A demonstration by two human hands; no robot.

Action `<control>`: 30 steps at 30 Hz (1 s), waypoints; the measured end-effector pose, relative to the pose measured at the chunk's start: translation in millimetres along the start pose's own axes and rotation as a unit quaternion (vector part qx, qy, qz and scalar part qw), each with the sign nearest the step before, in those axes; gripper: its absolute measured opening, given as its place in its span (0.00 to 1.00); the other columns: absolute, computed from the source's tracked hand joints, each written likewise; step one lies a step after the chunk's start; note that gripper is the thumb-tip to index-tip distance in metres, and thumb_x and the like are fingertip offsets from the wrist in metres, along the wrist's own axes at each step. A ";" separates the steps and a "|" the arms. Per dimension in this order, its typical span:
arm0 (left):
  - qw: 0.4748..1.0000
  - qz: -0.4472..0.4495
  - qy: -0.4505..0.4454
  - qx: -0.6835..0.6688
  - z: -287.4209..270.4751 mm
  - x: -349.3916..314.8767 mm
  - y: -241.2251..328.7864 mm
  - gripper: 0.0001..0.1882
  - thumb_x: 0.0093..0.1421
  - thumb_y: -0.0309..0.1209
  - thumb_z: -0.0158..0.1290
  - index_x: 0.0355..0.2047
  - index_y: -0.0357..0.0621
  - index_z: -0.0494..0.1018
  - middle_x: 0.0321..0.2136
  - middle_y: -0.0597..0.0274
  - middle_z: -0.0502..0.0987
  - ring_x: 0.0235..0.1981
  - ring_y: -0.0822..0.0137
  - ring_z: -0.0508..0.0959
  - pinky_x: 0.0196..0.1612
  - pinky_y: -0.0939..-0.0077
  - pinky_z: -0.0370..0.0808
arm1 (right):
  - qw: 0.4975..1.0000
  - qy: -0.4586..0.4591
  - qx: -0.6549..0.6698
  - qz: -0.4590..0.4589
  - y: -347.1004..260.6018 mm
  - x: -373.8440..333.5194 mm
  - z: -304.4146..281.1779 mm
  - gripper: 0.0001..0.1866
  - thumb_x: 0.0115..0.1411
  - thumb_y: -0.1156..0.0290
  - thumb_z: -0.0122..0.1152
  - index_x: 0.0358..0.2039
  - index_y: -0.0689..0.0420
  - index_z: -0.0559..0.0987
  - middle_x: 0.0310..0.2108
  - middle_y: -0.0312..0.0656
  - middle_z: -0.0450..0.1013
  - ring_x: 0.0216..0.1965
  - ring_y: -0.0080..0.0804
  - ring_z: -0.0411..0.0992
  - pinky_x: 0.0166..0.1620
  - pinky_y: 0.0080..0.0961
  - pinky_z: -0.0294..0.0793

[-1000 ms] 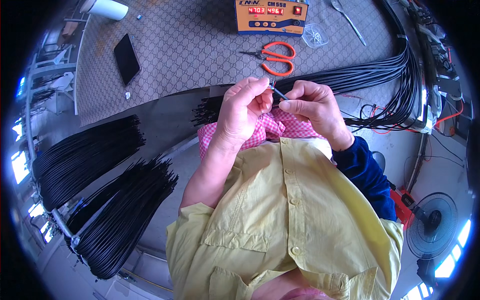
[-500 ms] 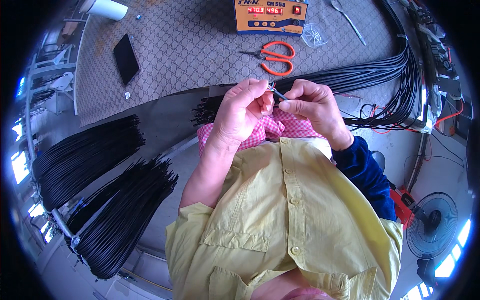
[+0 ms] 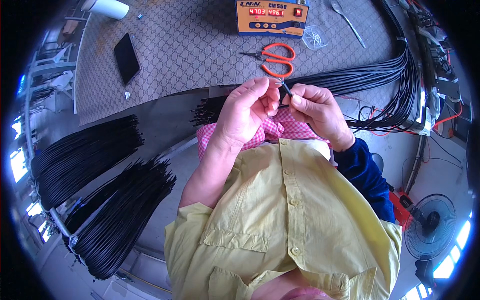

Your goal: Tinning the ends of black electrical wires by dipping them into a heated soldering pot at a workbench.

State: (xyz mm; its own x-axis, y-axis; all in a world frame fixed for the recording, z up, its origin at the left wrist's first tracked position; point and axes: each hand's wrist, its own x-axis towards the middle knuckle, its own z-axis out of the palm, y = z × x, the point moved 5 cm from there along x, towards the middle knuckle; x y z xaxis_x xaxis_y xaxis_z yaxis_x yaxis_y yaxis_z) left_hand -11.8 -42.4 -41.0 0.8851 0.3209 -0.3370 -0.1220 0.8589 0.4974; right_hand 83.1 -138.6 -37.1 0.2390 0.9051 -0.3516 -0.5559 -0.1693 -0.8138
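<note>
Just beyond my chest, my right hand (image 3: 318,112) pinches a black cable (image 3: 286,89) between thumb and forefinger, close to its stripped end. Thin bare wires (image 3: 281,81) stick out of that end. My left hand (image 3: 250,107) is closed at its thumb and forefinger tips on these wires, with its other fingers curled below. Past the hands, on the table, lie orange-handled scissors (image 3: 275,58) with dark blades. A thick bundle of black cables (image 3: 360,75) runs from behind my right hand to the right; its cut ends (image 3: 207,111) show left of my left hand.
An orange-and-blue device (image 3: 270,19) with a red display stands on the patterned table (image 3: 185,55). Near it are a clear dish (image 3: 315,37) and a spoon (image 3: 348,23). A phone (image 3: 127,58) and white cup (image 3: 106,8) lie left. Black cable bundles (image 3: 120,220) hang at left; a fan (image 3: 429,226) stands right.
The cable end has shifted slightly right and away from me, and its wires now show spread apart. My right hand has moved a little right; the left fingertips have followed the wires.
</note>
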 end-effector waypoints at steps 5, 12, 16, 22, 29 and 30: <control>1.000 0.001 -0.015 -0.006 3.7 1.7 -3.6 0.12 0.59 0.35 0.43 0.31 0.39 0.70 0.25 0.63 0.71 0.23 0.73 0.68 0.26 0.81 0.65 | 0.997 0.008 0.067 0.040 2.0 -0.9 0.7 0.07 0.56 0.71 0.52 0.29 0.62 0.73 0.21 0.30 0.66 0.18 0.15 0.58 0.21 0.10 0.55; 0.999 0.028 -0.023 0.003 5.4 3.5 -4.8 0.11 0.60 0.35 0.43 0.31 0.40 0.69 0.25 0.63 0.71 0.23 0.75 0.68 0.26 0.83 0.64 | 0.998 0.027 0.049 0.016 1.1 0.0 1.6 0.10 0.57 0.68 0.51 0.30 0.62 0.74 0.16 0.31 0.63 0.16 0.14 0.57 0.19 0.10 0.54; 0.998 0.057 0.001 0.040 5.3 2.9 -5.1 0.11 0.59 0.35 0.44 0.32 0.39 0.68 0.25 0.64 0.70 0.23 0.76 0.68 0.26 0.85 0.65 | 0.999 0.027 0.043 0.018 2.6 -0.2 -0.9 0.07 0.57 0.70 0.51 0.29 0.61 0.73 0.20 0.31 0.65 0.18 0.14 0.56 0.20 0.09 0.54; 0.994 0.084 0.030 0.063 11.9 1.1 -2.2 0.11 0.58 0.36 0.46 0.32 0.40 0.69 0.24 0.64 0.71 0.22 0.78 0.69 0.27 0.86 0.66 | 0.996 0.013 0.090 0.017 0.9 1.3 1.5 0.09 0.58 0.69 0.49 0.31 0.62 0.73 0.17 0.31 0.63 0.15 0.14 0.55 0.18 0.10 0.51; 0.998 0.060 0.003 0.019 15.3 6.3 -2.8 0.14 0.59 0.38 0.44 0.32 0.39 0.69 0.24 0.64 0.72 0.22 0.78 0.69 0.26 0.86 0.66 | 0.978 -0.049 0.189 0.075 -1.4 0.3 0.1 0.11 0.58 0.68 0.47 0.30 0.63 0.73 0.20 0.34 0.65 0.14 0.15 0.52 0.16 0.11 0.48; 0.998 0.056 0.003 0.018 15.8 6.8 -2.9 0.14 0.59 0.38 0.44 0.31 0.39 0.69 0.23 0.64 0.72 0.22 0.78 0.69 0.26 0.85 0.66 | 0.978 -0.047 0.188 0.074 -1.0 0.3 -0.2 0.11 0.58 0.68 0.47 0.30 0.63 0.73 0.20 0.34 0.65 0.14 0.15 0.52 0.16 0.11 0.47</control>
State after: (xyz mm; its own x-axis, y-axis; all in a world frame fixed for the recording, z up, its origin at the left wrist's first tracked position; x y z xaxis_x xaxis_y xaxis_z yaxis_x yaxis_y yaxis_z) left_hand 1.7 -49.0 -32.1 0.8644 0.4166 -0.2815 -0.2038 0.8021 0.5613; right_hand 83.9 -138.3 -36.5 0.0703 0.9162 -0.3945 -0.8368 -0.1612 -0.5233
